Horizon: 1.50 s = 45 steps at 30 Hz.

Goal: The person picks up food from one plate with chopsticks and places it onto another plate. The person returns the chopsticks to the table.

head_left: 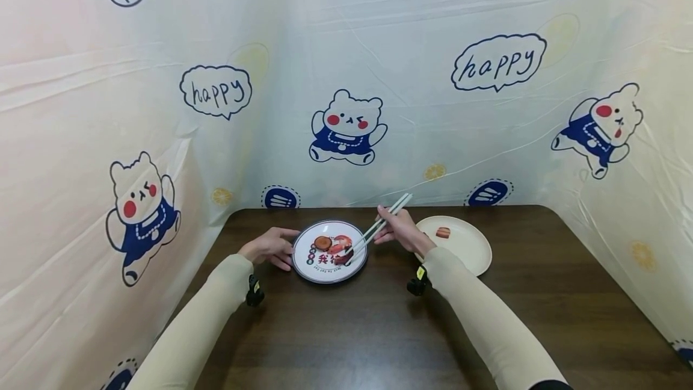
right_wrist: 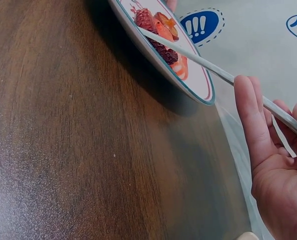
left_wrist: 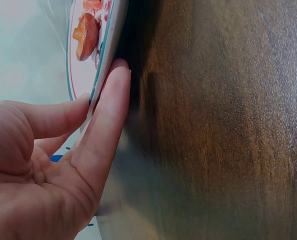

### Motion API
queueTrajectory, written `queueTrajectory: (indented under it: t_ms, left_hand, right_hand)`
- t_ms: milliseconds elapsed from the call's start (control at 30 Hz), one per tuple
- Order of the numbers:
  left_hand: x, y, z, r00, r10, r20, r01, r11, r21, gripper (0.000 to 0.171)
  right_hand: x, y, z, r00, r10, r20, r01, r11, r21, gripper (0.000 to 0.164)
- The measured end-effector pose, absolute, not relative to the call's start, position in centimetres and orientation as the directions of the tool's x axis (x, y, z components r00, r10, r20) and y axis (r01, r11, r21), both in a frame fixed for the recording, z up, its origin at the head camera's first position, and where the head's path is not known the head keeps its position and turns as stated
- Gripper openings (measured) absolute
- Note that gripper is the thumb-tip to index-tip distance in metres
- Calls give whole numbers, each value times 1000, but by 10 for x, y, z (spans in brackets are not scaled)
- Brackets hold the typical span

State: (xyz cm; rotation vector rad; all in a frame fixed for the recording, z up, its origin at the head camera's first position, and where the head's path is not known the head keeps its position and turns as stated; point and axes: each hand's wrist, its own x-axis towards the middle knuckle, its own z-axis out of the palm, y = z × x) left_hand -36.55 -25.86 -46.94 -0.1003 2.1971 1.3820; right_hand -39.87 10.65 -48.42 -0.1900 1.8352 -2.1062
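Observation:
My left hand [head_left: 271,247] pinches the left rim of a white, dark-rimmed plate [head_left: 335,225]; in the left wrist view the thumb lies on the rim and the fingers [left_wrist: 113,100] beneath it. The plate carries a round brown mushroom-like piece [head_left: 323,242], an orange-and-white shrimp-like piece [head_left: 340,241] and a dark red, rough-textured piece [right_wrist: 167,54]. From the right, my right hand [head_left: 403,230] holds a pair of pale chopsticks [head_left: 371,235] slanting down to the plate. Their tips are at the dark red piece, one stick crossing it in the right wrist view.
Right of the right hand stands a cream plate [head_left: 471,251] bearing a striped bacon-like piece [head_left: 443,232]; the right forearm overlaps its near left edge. Both plates are on a brown wooden table [head_left: 335,336]. A printed cloth [head_left: 346,47] hangs behind and along both sides.

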Motion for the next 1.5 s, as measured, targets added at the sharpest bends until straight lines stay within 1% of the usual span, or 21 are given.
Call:
queueTrajectory:
  t_ms: [333, 500, 733, 1000, 1167, 1367, 1500]
  left_hand:
    - [-365, -258, -469, -856, 200, -476, -338, 481, 809, 61]
    - [-364, -257, -468, -861, 195, -471, -331, 488, 807, 61]
    - [-365, -257, -468, -860, 192, -473, -341, 474, 812, 61]
    - [-366, -258, -468, -854, 205, -478, -335, 486, 807, 61]
    - [-366, -258, -469, -855, 201, -479, -340, 479, 809, 61]
    - [-367, -258, -470, -858, 196, -475, -337, 484, 807, 61]
    - [-366, -258, -469, -857, 207, -472, -330, 483, 811, 61]
  right_hand:
    - [-400, 110, -484, -928, -353, -119, 179, -144, -973, 57]
    - [-401, 114, -482, -932, -346, -104, 161, -141, -977, 57]
    - [-402, 122, -477, -936, -337, -100, 156, -144, -977, 62]
    - [-402, 128, -472, -944, -312, -106, 161, -155, -975, 57]
    - [-401, 130, -470, -944, -311, -109, 168, -168, -971, 56]
    - [-400, 134, -467, -945, -316, -80, 147, -194, -970, 57]
    - [-398, 138, -464, -946, -316, -67, 133, -194, -972, 50]
